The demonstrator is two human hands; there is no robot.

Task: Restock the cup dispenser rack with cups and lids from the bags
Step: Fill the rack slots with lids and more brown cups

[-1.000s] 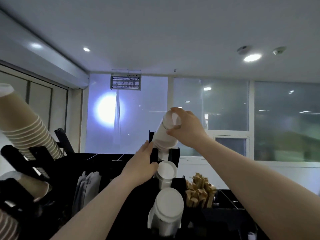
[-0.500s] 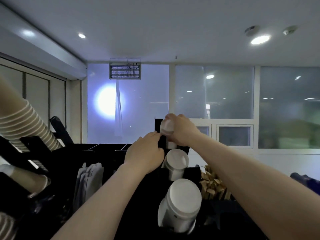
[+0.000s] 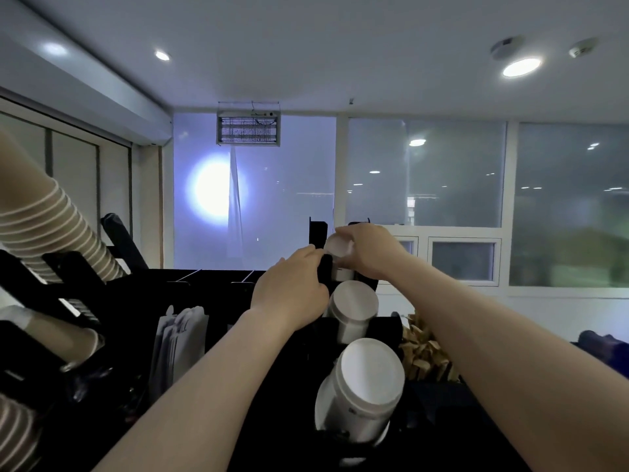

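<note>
Right hand (image 3: 369, 251): curled round the top of a white cup stack (image 3: 337, 248) seated in the top slot of the black dispenser rack (image 3: 318, 229), at 12 o'clock from two lower white stacks (image 3: 354, 310). Left hand (image 3: 289, 292): at 9 o'clock of the slot, fingers bent against the rack edge; grip cannot be told. Brown ribbed cups (image 3: 51, 229) at far 9 o'clock.

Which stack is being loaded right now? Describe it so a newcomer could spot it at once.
Start at the black dispenser rack in the lower middle, where white cup stacks sit in a column running away from the camera. The cup stack being loaded is the farthest one, in the top slot. Unlike the two nearer stacks, it is gripped by the right hand, with the left hand at the slot beside it.
</note>
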